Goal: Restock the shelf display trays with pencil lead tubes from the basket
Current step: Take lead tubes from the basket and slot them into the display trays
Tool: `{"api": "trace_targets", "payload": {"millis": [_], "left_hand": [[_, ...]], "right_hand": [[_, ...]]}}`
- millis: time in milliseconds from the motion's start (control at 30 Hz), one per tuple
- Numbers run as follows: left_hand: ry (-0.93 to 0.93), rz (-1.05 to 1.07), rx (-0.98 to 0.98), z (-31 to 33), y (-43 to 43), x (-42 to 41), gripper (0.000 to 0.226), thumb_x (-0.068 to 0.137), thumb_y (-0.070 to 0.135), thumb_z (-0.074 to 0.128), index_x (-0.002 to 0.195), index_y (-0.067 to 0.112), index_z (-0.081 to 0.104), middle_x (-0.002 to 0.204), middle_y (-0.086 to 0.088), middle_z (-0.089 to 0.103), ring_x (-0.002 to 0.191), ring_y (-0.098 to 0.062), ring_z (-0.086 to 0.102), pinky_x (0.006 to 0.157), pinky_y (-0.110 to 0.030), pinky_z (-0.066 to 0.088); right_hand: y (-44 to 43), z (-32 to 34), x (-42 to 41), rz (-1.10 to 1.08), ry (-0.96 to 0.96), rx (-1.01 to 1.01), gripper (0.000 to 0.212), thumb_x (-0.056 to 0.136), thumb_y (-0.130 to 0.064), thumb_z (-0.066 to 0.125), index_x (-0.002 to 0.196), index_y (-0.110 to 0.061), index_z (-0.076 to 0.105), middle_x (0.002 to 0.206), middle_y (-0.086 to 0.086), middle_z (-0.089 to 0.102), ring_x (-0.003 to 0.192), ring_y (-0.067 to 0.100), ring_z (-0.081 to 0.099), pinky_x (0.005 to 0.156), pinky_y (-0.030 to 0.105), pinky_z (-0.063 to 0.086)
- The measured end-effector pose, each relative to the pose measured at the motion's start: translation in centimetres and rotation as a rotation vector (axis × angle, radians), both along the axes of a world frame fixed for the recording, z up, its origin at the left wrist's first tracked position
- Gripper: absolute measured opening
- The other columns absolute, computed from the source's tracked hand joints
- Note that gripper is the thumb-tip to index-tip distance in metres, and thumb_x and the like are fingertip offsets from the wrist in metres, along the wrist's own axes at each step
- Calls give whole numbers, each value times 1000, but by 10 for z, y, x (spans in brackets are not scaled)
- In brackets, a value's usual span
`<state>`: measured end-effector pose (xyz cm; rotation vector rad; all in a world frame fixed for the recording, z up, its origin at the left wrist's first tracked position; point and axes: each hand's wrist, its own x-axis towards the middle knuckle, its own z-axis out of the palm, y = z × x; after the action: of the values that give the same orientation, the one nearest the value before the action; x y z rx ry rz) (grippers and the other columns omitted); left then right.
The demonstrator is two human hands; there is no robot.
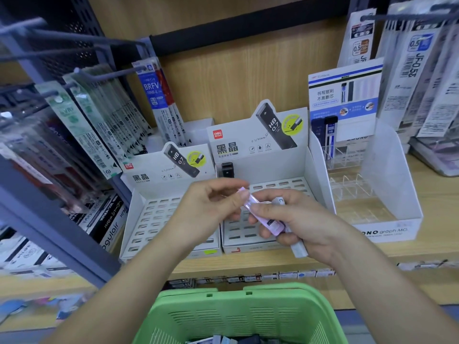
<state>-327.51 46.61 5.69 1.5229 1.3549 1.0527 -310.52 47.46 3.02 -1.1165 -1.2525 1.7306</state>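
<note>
Three white cardboard display trays stand side by side on the wooden shelf (372, 255), their front edges near the shelf lip. The left slotted tray (149, 219) and the middle slotted tray (285, 184) touch along their side walls. The right tray with clear plastic dividers (387, 194) stands just beside the middle one. Most slots in both slotted trays stand open. Hanging refill packs (99, 125) on hooks crowd the left tray's rear left corner.

Both hands are above the front of the middle slotted tray. The right hand (303, 219) grips a tilted lilac translucent plastic lead tube (272, 223) together with at least one pale tube (299, 249). The left hand (211, 207) pinches the lilac tube's upper end between thumb and fingertips.

Counts:
- Two black tubes (227, 168), upright in the middle tray's rear left corner.
- Two dark blue tubes (327, 137), at the right tray's rear.
- One green plastic basket (223, 294), below the hands in front of the shelf, with further tubes inside; their number cannot be told.
</note>
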Motion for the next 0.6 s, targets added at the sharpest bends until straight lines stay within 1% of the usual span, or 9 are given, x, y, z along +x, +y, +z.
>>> {"api": "trace_targets", "payload": {"millis": [67,200,233,300,367,433,467,533,600], "left_hand": [[-91,34,-21,-4,-4,-3,17,80,5,71,96,10,71,86,-12,72,69,-18,68,64,-23,56],[-227,90,-64,-11,-11,-11,14,74,-2,74,84,3,65,70,-12,68,59,-19,66,59,-24,56],[-199,93,-39,-13,-13,-11,15,74,-3,74,82,4,63,68,-9,68,58,-18,65,59,-24,56],[-16,138,112,-19,-16,-7,21,74,-3,76,77,13,63,68,1,66,58,-14,64,58,-23,53],[222,137,338,-25,-19,-3,29,74,-2,77,73,23,63,74,8,64,65,-9,63,61,-21,52],[333,83,496,-31,-21,-3,31,71,-5,77,75,24,65,84,11,60,74,-7,62,68,-19,54],[317,52,479,-32,-21,-3,32,71,-8,76,77,22,67,88,11,60,78,-8,63,71,-19,54],[170,1,314,-25,-21,-3,36,72,-14,71,83,20,70,92,7,64,81,-8,64,73,-21,55],[36,-1,212,-16,-21,-1,31,77,-11,68,85,18,71,87,3,69,79,-9,64,67,-20,53]], "right_hand": [[-1,-1,-2,-24,4,-9,13,87,-15,71,99,-14,68,75,5,70,50,10,53,35,15,25],[0,-6,-6,-152,183,-84,13,83,-7,72,94,-11,65,73,6,69,50,7,47,34,13,23],[-1,-8,-9,-166,229,-101,12,82,-8,72,91,-11,64,72,6,67,51,7,47,33,13,24],[-5,-11,-18,-178,341,-157,19,76,-16,74,91,-10,65,74,5,64,54,7,48,32,12,25],[-9,-13,-26,-185,428,-201,33,73,-22,73,101,-6,67,78,6,61,57,7,47,33,12,26],[-11,-11,-28,-180,434,-185,33,80,-19,70,109,-4,68,80,8,60,58,7,44,34,13,26],[-11,-10,-26,-179,397,-151,27,85,-15,67,110,-5,69,80,8,60,58,7,43,35,13,26],[-9,-8,-19,-193,276,-59,18,92,-11,62,108,-8,70,79,9,59,57,8,42,36,14,26],[-7,-5,-11,-187,189,8,16,93,-11,62,106,-8,71,81,11,61,61,11,40,38,15,25]]}}
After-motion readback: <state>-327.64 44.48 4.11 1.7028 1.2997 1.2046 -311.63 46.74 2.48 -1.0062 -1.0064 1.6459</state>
